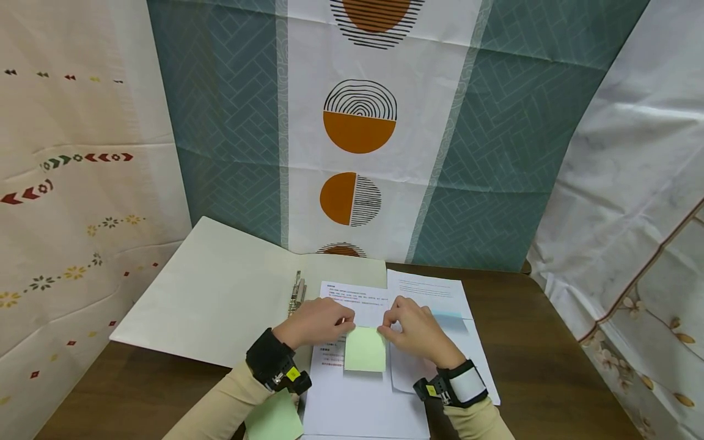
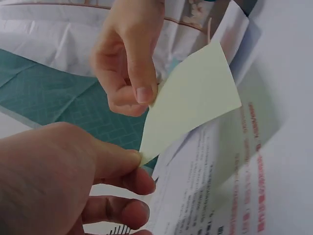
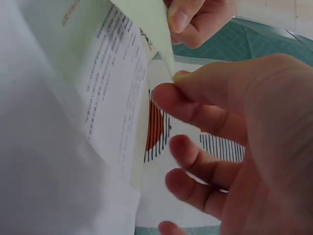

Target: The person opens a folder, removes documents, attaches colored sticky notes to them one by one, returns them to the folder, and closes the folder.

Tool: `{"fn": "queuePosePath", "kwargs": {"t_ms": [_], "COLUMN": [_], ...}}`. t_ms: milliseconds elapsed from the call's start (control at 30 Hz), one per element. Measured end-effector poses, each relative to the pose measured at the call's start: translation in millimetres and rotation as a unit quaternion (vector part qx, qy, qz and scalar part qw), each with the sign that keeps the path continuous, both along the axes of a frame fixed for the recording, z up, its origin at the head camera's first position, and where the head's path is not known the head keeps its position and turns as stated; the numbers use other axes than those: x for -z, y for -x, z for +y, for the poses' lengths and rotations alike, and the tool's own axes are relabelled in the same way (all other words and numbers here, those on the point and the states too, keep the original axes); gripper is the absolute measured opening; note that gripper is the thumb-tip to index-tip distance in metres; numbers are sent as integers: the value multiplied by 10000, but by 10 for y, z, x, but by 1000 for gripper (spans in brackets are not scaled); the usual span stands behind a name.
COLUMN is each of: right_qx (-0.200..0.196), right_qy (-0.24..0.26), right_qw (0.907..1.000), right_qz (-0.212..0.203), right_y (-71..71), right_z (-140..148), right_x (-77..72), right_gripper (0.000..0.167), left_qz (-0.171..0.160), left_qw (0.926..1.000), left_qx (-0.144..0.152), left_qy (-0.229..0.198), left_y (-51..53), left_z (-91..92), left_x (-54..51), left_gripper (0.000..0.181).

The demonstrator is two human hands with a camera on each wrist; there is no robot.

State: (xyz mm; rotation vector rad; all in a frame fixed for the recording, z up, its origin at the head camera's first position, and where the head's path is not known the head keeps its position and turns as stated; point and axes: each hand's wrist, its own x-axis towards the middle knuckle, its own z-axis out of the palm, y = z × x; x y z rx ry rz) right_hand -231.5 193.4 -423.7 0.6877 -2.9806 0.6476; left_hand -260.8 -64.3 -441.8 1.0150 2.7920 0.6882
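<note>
A pale green sticky note point(image 1: 365, 350) hangs between both hands, above a printed sheet point(image 1: 363, 409) with lines of black and red text. My left hand point(image 1: 321, 322) pinches the note's upper left corner between thumb and index finger. At the upper right corner, my right hand point(image 1: 414, 328) pinches it the same way, the other fingers loosely bent. In the left wrist view the note point(image 2: 195, 93) stands tilted off the paper, its lower edge free. The right wrist view shows the note point(image 3: 151, 24) edge-on at the right hand's fingertips.
An open white binder point(image 1: 214, 293) with a metal clip point(image 1: 297, 294) lies to the left. More printed sheets point(image 1: 431, 290) lie at the right. Below my left wrist is a pad of green notes point(image 1: 277, 418). Patterned cloth point(image 1: 231, 122) hangs behind the brown table point(image 1: 539, 360).
</note>
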Motion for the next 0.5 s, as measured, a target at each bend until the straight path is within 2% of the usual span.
{"fn": "queuePosePath", "kwargs": {"t_ms": [133,333,367,500], "right_qx": [-11,-72,-66,32], "right_qy": [-51,-55,-73,-167], "right_qw": [9991,9983,9983,9984], "right_qz": [-411,-569,-577,-548], "right_y": [8,16,18,-4], "right_z": [-4,-35,-41,-68], "right_x": [41,111,130,180], "right_gripper": [31,36,37,39], "left_qz": [30,2,173,107], "left_qw": [9999,9996,9995,9995], "left_qx": [74,61,137,211], "left_qy": [113,263,237,219], "left_y": [-9,-12,35,54], "left_z": [40,60,44,52], "left_x": [56,125,233,327], "left_gripper": [32,39,41,41]}}
